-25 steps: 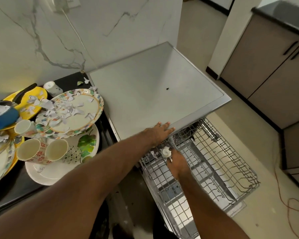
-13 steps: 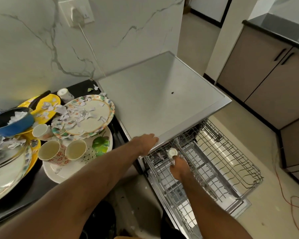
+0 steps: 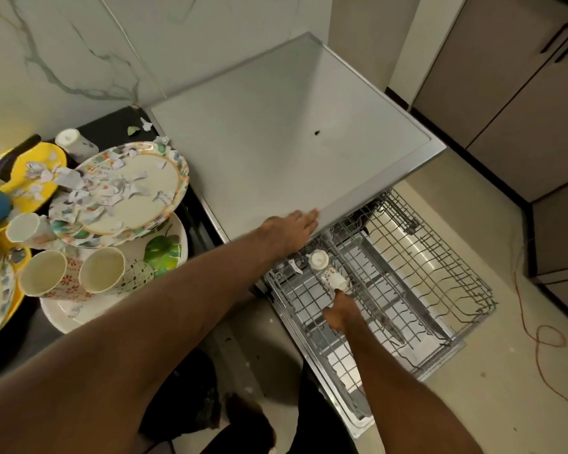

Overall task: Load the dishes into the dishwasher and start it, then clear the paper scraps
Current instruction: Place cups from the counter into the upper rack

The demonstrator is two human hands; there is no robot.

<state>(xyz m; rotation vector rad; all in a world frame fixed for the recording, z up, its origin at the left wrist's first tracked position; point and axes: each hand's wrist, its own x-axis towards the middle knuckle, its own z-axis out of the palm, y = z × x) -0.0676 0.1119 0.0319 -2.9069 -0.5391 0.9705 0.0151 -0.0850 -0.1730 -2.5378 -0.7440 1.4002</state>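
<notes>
The dishwasher (image 3: 276, 142) has a flat grey top whose front edge runs diagonally, and the left hand (image 3: 289, 229) lies on that edge, fingers straight and spread flat. Below the edge the wire rack (image 3: 417, 276) is pulled out over the floor (image 3: 489, 388), its right and front parts bare wire with open room between the tines. The right hand (image 3: 340, 311) reaches into the rack's near-left corner, fingers curled, holding a small cup (image 3: 333, 279) by its lower end; the cup is tilted among the tines. Just beside it, nearer the dishwasher, a second cup (image 3: 318, 259) sits base up.

To the left, a black desk (image 3: 112, 126) butts against the dishwasher's side. On it a floral plate (image 3: 164, 191) strewn with paper scraps (image 3: 79, 185) leans over a white plate (image 3: 79, 316) carrying 2 mugs (image 3: 43, 278) on their sides, mouths toward the camera. A yellow plate (image 3: 46, 155) lies behind, close to the marble wall (image 3: 63, 44).

An orange cable (image 3: 538, 339) loops on the floor at the right, near brown cabinets (image 3: 522, 93).
</notes>
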